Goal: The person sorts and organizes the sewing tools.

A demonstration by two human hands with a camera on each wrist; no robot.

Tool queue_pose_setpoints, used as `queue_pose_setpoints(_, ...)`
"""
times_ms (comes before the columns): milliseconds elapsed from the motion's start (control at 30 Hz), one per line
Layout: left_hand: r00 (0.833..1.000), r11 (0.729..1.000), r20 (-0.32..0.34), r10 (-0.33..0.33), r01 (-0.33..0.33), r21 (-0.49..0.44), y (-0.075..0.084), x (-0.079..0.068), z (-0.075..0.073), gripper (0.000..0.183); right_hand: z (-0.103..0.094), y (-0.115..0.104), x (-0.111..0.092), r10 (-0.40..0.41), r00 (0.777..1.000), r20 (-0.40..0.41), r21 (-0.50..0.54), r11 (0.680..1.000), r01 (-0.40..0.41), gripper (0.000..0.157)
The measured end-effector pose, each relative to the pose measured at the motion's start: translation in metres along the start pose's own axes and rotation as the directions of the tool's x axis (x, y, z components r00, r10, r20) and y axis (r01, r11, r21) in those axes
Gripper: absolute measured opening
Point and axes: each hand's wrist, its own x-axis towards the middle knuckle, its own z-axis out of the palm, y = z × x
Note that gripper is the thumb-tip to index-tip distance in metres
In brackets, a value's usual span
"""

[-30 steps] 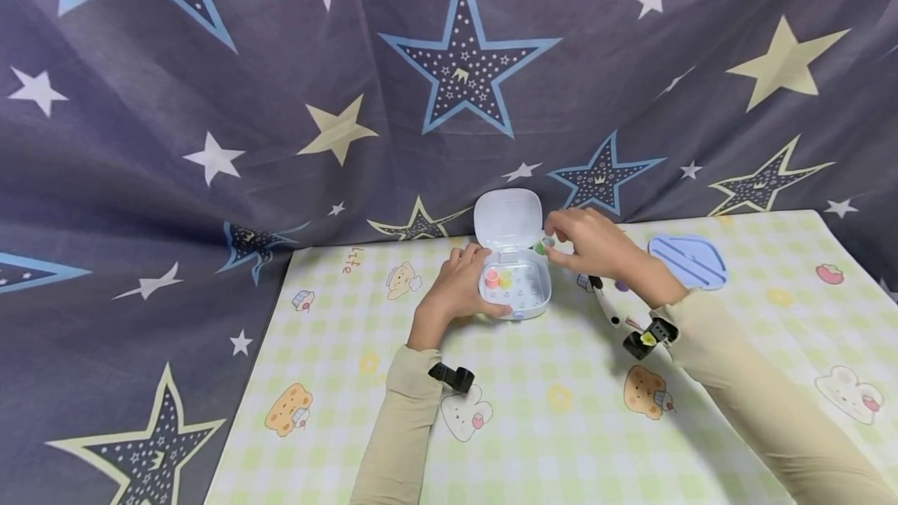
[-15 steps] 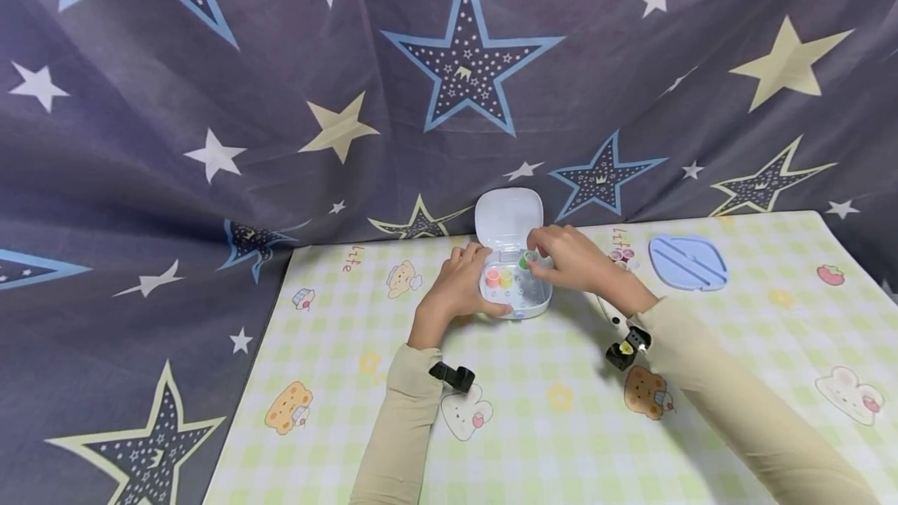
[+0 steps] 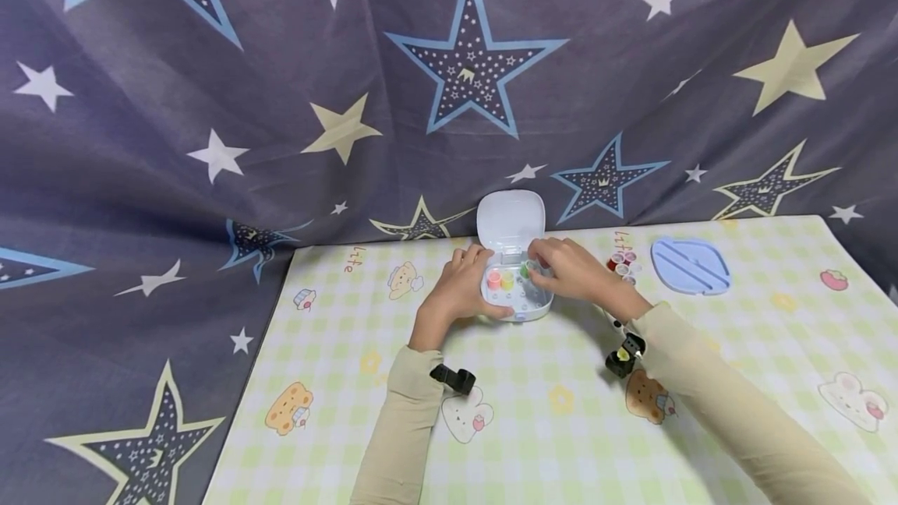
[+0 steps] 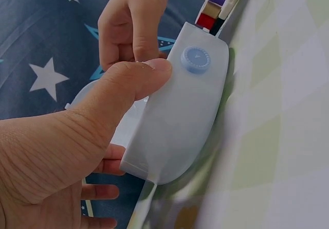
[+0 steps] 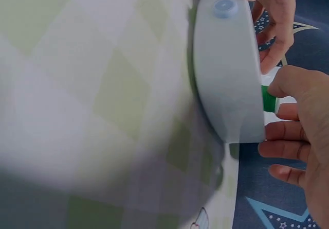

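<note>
A white sewing box (image 3: 535, 301) stands on the table with its lid (image 3: 510, 218) raised at the back and small pegs inside. My left hand (image 3: 459, 285) grips its left side, thumb (image 4: 154, 70) over the front rim beside the round blue button (image 4: 196, 59). Between thumb and fingers, my right hand (image 3: 574, 270) pinches a green thread spool (image 5: 269, 100) inside the box, towards the back. A pink spool (image 3: 494, 280) and a yellow spool (image 3: 507, 280) stand side by side at the box's left. The lower end of the green spool is hidden by the box wall.
Several thread spools (image 3: 621, 262) lie just behind my right wrist, red ones among them. Further right is a flat blue tray (image 3: 691, 265) with a diagonal bar. A checked cloth (image 3: 554, 427) covers the table, and a starry curtain (image 3: 281, 100) hangs directly behind the box.
My right hand has moved left with the green spool, from beside the box's back right corner to inside the box. My left hand has stayed on the box.
</note>
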Motion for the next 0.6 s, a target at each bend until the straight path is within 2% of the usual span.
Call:
queue_pose_setpoints(200, 1.000, 1.000, -0.001, 0.002, -0.002, -0.005, -0.001, 0.000, 0.000, 0.105, 0.004, 0.001, -0.002, -0.017, 1.000, -0.005, -0.003, 1.000, 0.016, 0.020)
queue_pose_setpoints(600, 1.000, 1.000, -0.014, 0.016, -0.016, -0.006, -0.003, 0.000, 0.002, 0.101, 0.015, 0.005, -0.006, -0.157, 0.987, -0.027, -0.132, 0.979, 0.152, 0.022)
